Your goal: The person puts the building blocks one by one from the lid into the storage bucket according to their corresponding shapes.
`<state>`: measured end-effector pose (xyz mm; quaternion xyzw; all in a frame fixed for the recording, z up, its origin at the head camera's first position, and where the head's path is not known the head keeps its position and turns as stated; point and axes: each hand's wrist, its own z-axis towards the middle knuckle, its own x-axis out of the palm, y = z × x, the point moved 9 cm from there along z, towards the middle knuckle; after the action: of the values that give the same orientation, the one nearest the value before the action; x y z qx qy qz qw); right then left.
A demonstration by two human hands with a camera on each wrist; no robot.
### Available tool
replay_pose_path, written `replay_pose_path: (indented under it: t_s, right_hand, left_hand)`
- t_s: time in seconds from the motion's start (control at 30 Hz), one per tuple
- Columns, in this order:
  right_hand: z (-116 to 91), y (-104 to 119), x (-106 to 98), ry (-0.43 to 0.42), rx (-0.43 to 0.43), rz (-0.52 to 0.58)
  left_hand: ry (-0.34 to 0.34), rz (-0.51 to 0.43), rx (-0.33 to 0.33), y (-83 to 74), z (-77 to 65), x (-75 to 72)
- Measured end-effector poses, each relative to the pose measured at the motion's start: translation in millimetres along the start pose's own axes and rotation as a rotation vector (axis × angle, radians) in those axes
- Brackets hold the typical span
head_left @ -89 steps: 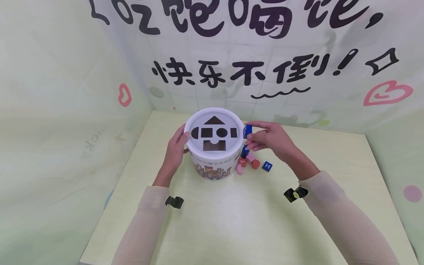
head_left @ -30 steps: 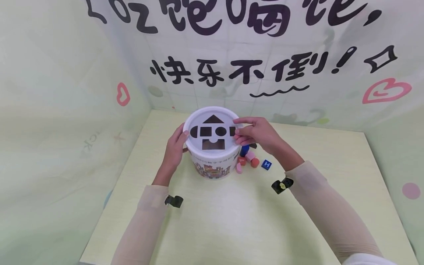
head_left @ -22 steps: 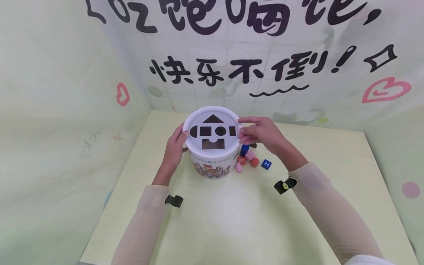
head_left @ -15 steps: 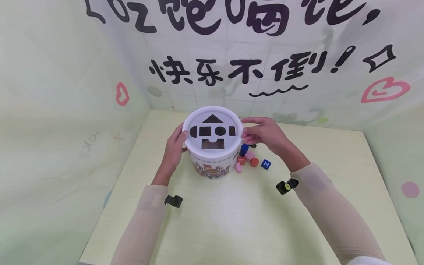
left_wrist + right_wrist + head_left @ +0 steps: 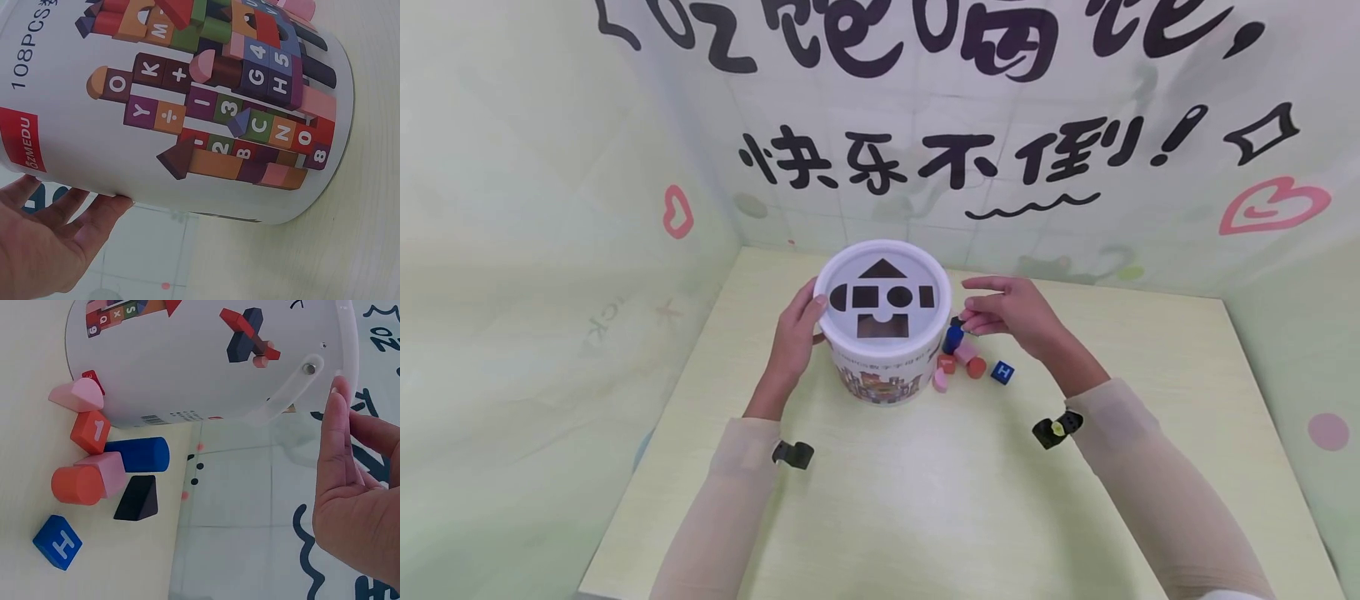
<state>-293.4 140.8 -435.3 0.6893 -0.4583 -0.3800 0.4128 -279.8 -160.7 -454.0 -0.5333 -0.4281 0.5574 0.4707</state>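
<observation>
A white bucket (image 5: 880, 379) printed with block castles stands on the table, its white lid (image 5: 917, 321) cut with several shaped holes. My left hand (image 5: 793, 333) grips the bucket's left side, thumb at the lid's rim; in the left wrist view its fingers (image 5: 100, 212) lie along the wall. Right of the bucket, my right hand (image 5: 1018, 312) hovers with nothing in it, fingers loosely extended. Below it lie a blue cylinder (image 5: 140, 454), a dark triangular block (image 5: 139, 499), a pink block (image 5: 112, 469), an orange-red cylinder (image 5: 76, 485) and a blue H cube (image 5: 1002, 372).
Against the bucket's foot rest a red cube marked 1 (image 5: 90, 431) and a pink rounded block (image 5: 78, 395). The pale table (image 5: 917, 500) extends toward the front, and a printed wall sheet (image 5: 1037, 242) rises behind it.
Three seconds ago my right hand held a blue block beside the lid. It moved over the rectangular hole, came away without the block, and drew back right and down. My left hand stayed put.
</observation>
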Motion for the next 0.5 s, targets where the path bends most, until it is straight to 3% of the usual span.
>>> replay_pose_path:
  t_s: [0.5]
  right_hand:
    - [19.6, -39.2, -5.0, -0.016, 0.048, 0.016]
  left_hand:
    - [-0.004, 0.015, 0.001, 1.9, 1.2, -0.6]
